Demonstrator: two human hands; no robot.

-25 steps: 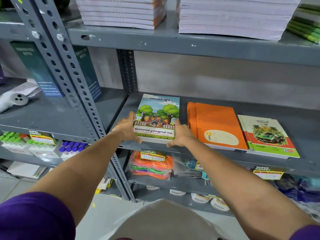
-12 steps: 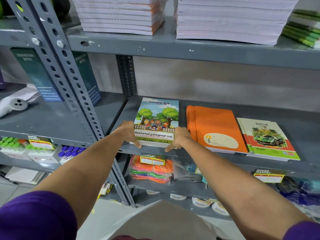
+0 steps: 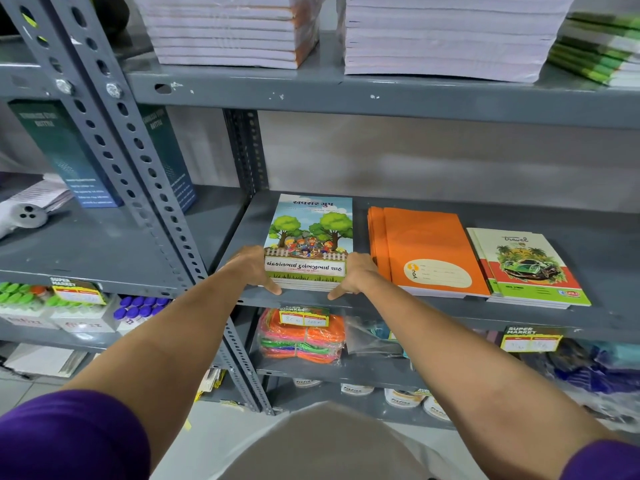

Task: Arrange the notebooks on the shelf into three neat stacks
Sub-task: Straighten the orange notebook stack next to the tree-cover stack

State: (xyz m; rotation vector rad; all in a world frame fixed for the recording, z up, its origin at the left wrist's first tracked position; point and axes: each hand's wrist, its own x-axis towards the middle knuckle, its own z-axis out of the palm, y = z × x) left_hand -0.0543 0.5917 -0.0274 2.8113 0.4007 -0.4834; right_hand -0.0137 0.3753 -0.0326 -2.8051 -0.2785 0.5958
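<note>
Grey shelf (image 3: 433, 308) was seen holding three stacks, the left stack (image 3: 308, 247) pressed between the left hand (image 3: 251, 268) and right hand (image 3: 353, 277), while the orange stack (image 3: 426, 251) and green stack (image 3: 530, 268) looked slightly fanned, so little seemed left.

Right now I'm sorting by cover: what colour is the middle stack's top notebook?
Orange, with a pale label oval; the head view shows it.

shelf (image 3: 398, 303): grey painted metal, matt | notebooks (image 3: 308, 237): paper, glossy covers
</note>
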